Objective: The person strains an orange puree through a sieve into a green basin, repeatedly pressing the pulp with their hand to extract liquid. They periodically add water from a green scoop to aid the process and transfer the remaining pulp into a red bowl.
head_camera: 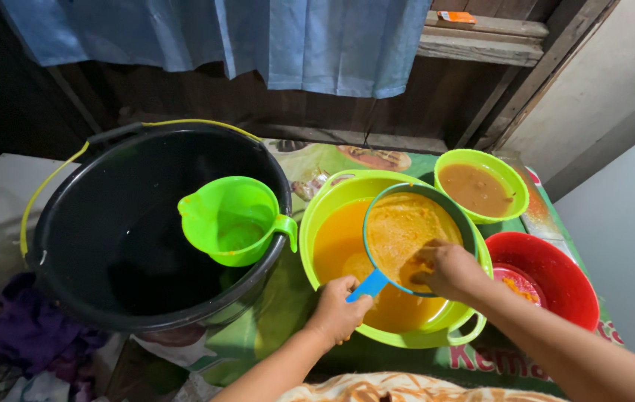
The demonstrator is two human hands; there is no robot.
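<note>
Over the lime basin [332, 205] of orange liquid, the left hand [337, 313] gripped the blue strainer [414, 238] handle; the right hand [448, 269] fingers pressed, half-curled, into its pulp (black bucket [109, 246] crowding left, red bowl [563, 275] right).

Left hand [338, 313] grips strainer [414, 238] handle; right hand [448, 269] presses pulp [399, 227]

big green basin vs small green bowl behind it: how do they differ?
The basin is wider than the bowl. The basin holds thin orange liquid; the bowl holds thicker brown paste. A blue strainer sits over the basin, gripped at its handle by the left hand, with the right hand pressing pulp inside; the bowl is uncovered and untouched. The basin shows a side handle, the bowl none in view. Both are lime-green plastic and round.
</note>
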